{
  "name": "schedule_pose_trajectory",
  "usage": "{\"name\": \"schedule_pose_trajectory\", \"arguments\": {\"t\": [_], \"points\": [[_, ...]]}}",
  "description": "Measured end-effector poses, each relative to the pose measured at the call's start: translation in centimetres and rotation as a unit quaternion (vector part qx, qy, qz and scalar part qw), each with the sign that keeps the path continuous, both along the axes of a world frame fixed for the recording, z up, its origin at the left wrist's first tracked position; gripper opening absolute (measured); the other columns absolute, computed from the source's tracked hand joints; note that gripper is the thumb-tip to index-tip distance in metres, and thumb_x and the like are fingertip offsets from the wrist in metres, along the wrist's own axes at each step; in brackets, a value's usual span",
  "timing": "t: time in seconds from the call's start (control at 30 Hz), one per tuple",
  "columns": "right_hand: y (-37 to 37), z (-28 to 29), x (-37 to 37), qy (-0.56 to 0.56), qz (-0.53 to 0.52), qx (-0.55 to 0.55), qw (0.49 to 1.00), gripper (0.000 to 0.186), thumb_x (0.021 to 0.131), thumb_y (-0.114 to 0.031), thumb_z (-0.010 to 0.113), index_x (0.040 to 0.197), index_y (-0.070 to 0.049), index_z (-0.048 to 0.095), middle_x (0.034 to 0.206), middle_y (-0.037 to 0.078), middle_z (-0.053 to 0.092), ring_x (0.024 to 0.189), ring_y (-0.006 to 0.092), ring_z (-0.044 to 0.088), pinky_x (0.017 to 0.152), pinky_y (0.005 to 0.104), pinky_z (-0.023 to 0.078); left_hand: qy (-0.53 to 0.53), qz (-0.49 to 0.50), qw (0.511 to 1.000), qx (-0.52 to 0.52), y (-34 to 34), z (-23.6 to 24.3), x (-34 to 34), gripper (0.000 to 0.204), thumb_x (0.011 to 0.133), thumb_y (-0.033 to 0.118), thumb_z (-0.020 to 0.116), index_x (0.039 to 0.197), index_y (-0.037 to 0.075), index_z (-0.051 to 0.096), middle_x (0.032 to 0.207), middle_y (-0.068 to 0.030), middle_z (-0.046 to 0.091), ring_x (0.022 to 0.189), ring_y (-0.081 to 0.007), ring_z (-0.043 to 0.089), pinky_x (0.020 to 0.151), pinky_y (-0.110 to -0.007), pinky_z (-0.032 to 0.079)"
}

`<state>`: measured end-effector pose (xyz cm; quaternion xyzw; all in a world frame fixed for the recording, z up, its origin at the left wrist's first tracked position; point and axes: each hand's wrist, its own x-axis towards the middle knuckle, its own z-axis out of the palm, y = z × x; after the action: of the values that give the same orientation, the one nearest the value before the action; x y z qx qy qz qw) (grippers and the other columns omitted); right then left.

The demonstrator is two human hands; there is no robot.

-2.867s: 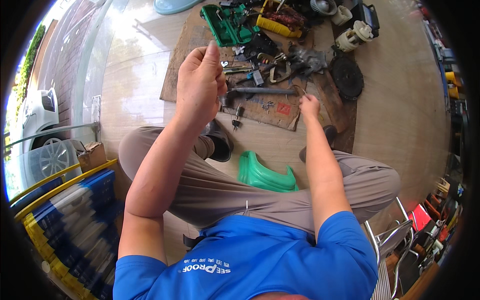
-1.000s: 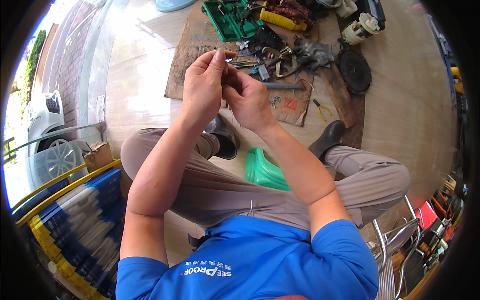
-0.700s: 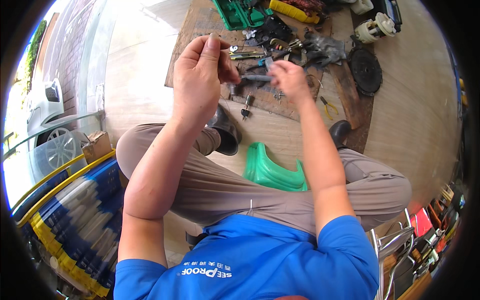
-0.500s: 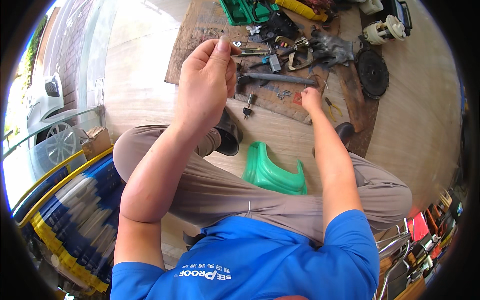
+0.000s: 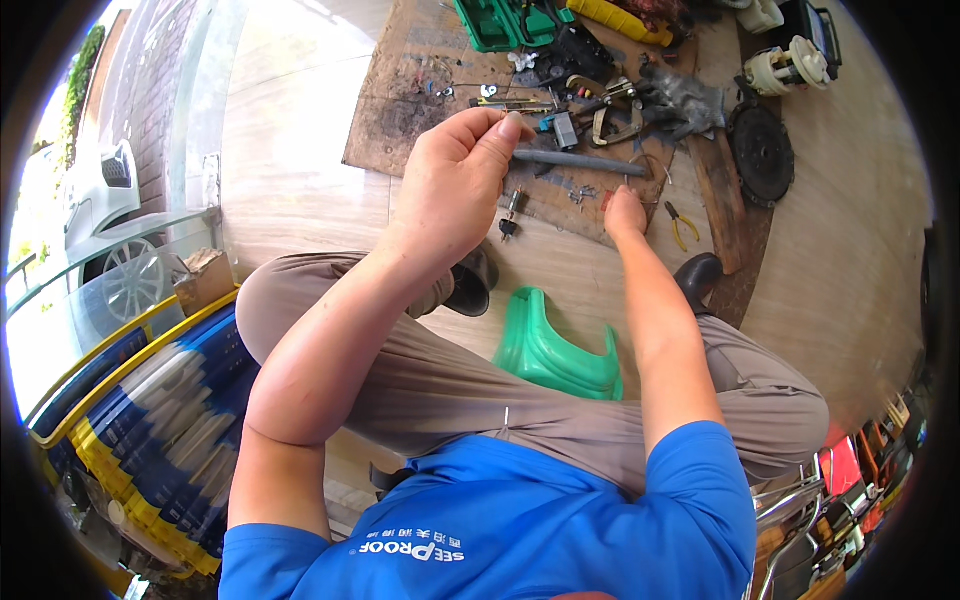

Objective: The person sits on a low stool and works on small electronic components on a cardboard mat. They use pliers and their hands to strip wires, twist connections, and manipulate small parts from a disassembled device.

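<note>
My left hand (image 5: 455, 185) is closed in a pinch, thumb against forefinger, raised over the near left part of a worn wooden board (image 5: 390, 135). What it pinches, if anything, is too small to make out. Beyond its fingertips a grey bar (image 5: 585, 162) lies across the board, its left end hidden by the hand. Near the bar's right end, low over the board's edge, my right hand (image 5: 626, 215) is closed, with something thin rising at its fingertips. Small metal screws (image 5: 580, 195) lie to its left, and yellow-handled pliers (image 5: 682, 226) rest on the floor to its right.
Farther back are a grey work glove (image 5: 685, 105), a metal clamp (image 5: 617, 125), a green tool case (image 5: 490, 25) and a black round disc (image 5: 762, 152). A green plastic stool (image 5: 560, 350) stands between my legs. Blue and yellow packages (image 5: 165, 420) fill a rack at left.
My left hand has come down and to the right, nearer the grey bar. My right hand stays near the board's edge, and a thin item now shows above its fingers. The view has shifted slightly.
</note>
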<state>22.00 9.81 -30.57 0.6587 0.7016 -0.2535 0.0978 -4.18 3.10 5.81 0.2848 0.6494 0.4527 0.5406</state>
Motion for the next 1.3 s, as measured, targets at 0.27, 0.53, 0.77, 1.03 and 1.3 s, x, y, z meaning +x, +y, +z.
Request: {"name": "schedule_pose_trajectory", "arguments": {"t": [0.27, 0.53, 0.77, 1.03, 1.3], "points": [[0.0, 1.9, 1.2, 0.249, -0.108, 0.081, 0.959, 0.024, 0.094, -0.026, 0.064, 0.1, -0.004, 0.068, 0.095, 0.02, 0.072, 0.1, 0.0367, 0.068, 0.085, 0.0448, 0.053, -0.026, 0.004, 1.0, 0.004, -0.6, -0.9, -0.2, 0.028, 0.109, 0.024, 0.05, 0.103, -0.001, 0.063, 0.064, 0.0025, 0.05, 0.053, -0.0072, 0.046, 0.049, -0.023, 0.037], [-0.4, 2.2, 3.4, 0.171, -0.069, 0.081, 0.979, 0.019, 0.091, -0.023, 0.067, 0.098, -0.007, 0.074, 0.099, 0.019, 0.073, 0.097, 0.0365, 0.069, 0.087, 0.045, 0.054, -0.081, 0.035, 0.995, 0.045, -1.0, 0.7, 0.3, 0.03, 0.108, 0.026, 0.051, 0.105, -0.001, 0.064, 0.069, -0.0018, 0.059, 0.057, -0.0116, 0.058, 0.052, -0.025, 0.046], [-2.4, 1.1, 2.7, 0.1, 0.081, 0.04, 0.991, 0.018, 0.092, -0.022, 0.067, 0.103, -0.009, 0.073, 0.105, 0.017, 0.072, 0.099, 0.0381, 0.068, 0.089, 0.0477, 0.053, -0.071, 0.037, 0.996, 0.049, -1.0, 0.0, -0.5, 0.029, 0.109, 0.025, 0.051, 0.106, -0.001, 0.063, 0.065, 0.0047, 0.045, 0.052, -0.0036, 0.034, 0.047, -0.021, 0.028], [-1.9, 0.9, -0.9, -0.017, 0.184, 0.02, 0.983, 0.022, 0.095, -0.01, 0.051, 0.1, -0.004, 0.071, 0.112, 0.02, 0.07, 0.098, 0.0372, 0.071, 0.085, 0.0454, 0.058, -0.073, 0.032, 0.997, 0.024, 0.1, -0.1, -0.8, 0.029, 0.109, 0.025, 0.05, 0.107, -0.001, 0.063, 0.065, 0.0052, 0.045, 0.053, -0.0031, 0.035, 0.047, -0.02, 0.028], [-1.8, 2.1, -2.3, -0.017, 0.059, -0.008, 0.998, 0.02, 0.091, -0.013, 0.058, 0.096, 0.0, 0.071, 0.102, 0.022, 0.072, 0.096, 0.0359, 0.072, 0.082, 0.0452, 0.057, -0.019, 0.015, 0.999, 0.033, 0.0, -0.1, -0.8, 0.028, 0.109, 0.023, 0.05, 0.104, -0.001, 0.063, 0.066, 0.0036, 0.049, 0.054, -0.0047, 0.041, 0.05, -0.022, 0.033]]}}
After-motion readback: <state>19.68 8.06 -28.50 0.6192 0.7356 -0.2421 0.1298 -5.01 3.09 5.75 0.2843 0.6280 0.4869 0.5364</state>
